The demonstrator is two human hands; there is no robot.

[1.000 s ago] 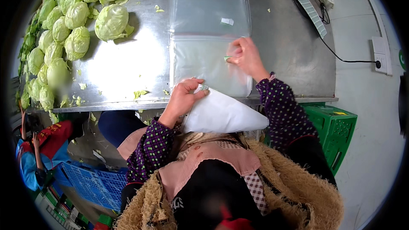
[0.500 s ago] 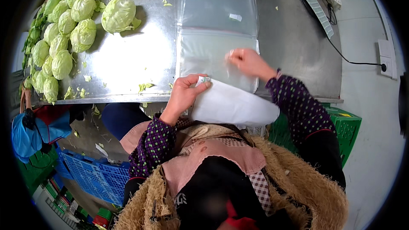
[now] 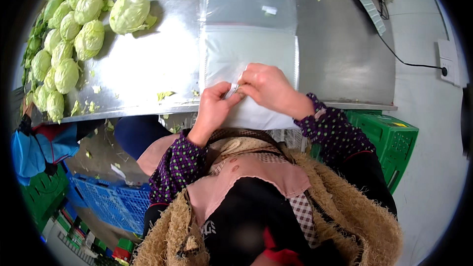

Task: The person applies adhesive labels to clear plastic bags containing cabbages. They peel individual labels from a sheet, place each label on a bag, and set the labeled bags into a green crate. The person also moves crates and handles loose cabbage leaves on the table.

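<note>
Close together at the table's front edge, both my hands work at one corner of a white sheet (image 3: 258, 115). My left hand (image 3: 213, 106) pinches that corner, where a small printed label strip shows. Against it, my right hand (image 3: 268, 88) has its fingers bent and pressed together; whether a label is between them is hidden. The sheet hangs below my hands toward my lap. Just beyond lies a stack of clear plastic bags (image 3: 246, 47), with a small white label (image 3: 269, 10) on its upper part.
Pale green lettuce or cabbage heads (image 3: 66, 75) cover the left of the metal table (image 3: 345, 69), with leaf scraps around. A black cable (image 3: 414, 64) runs to a wall socket. Green crates (image 3: 389, 138) stand at right, a blue pallet (image 3: 111, 199) at left. Another person's blue sleeve (image 3: 29, 152) shows.
My right hand has come down and left from above the bags to meet my left hand at the sheet's corner. The view has shifted slightly.
</note>
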